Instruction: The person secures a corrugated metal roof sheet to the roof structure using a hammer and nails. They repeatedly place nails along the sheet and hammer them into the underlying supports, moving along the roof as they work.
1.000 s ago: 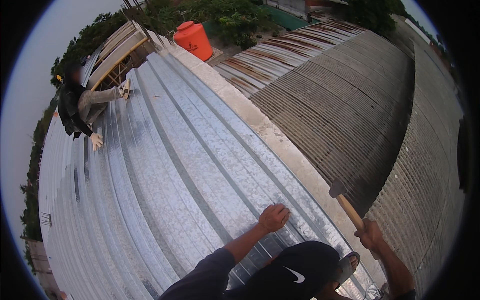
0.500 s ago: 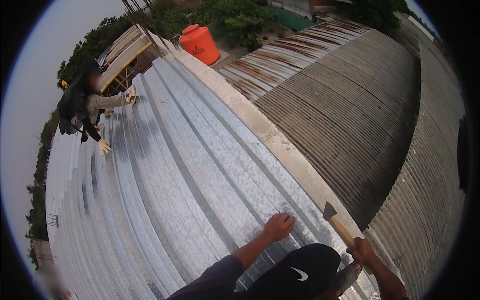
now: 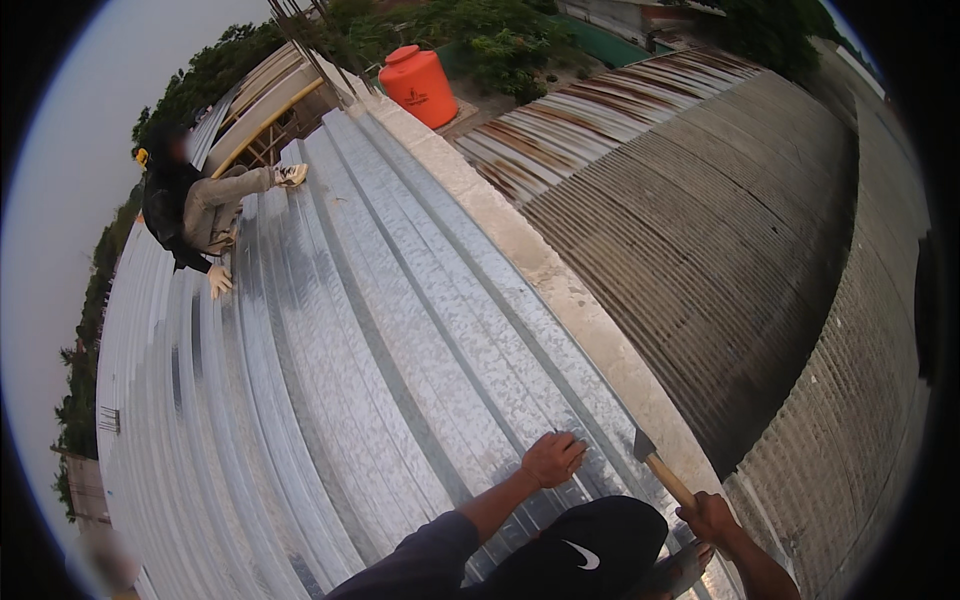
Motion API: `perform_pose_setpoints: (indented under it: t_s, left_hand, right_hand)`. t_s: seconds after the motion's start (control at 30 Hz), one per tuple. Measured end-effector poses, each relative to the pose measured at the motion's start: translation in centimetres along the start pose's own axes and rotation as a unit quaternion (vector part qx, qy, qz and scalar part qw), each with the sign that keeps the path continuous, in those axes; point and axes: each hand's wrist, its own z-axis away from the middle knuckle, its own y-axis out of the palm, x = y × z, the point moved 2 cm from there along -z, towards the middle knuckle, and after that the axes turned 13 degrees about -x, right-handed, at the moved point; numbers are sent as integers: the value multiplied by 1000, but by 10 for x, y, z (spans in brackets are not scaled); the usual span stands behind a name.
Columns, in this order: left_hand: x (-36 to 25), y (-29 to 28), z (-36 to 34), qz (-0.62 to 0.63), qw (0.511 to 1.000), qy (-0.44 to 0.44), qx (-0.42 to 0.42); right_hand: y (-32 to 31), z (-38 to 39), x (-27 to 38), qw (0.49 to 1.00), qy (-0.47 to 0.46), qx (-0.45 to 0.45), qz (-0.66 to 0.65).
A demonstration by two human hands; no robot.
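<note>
Wooden handle [image 3: 671,481]: end hidden in right hand [image 3: 707,518]. Left fingers [image 3: 570,449]: pinch unclear, too small. Co-worker's face [image 3: 179,148] blurred.

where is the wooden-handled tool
In the head view, the wooden-handled tool is lower right, in the right hand, near the concrete ledge.

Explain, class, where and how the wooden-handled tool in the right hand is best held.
Probably by the wooden handle, toward the end away from the dark head, coming from the right. The handle is slender and slants down rightward from the wider head, so it can be encircled; the right grip wraps it there.
</note>
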Motion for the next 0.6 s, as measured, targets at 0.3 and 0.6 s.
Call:
perform_pose_setpoints:
  t_s: [0.3, 0.6]
  left_hand:
    - [3, 5, 4, -2, 1000, 3, 3]
    - [4, 4, 7, -1, 1000, -15, 3]
  right_hand:
    - [15, 16, -18, 999, -16, -7, 36]
    - [26, 33, -18, 997, -50, -12, 60]
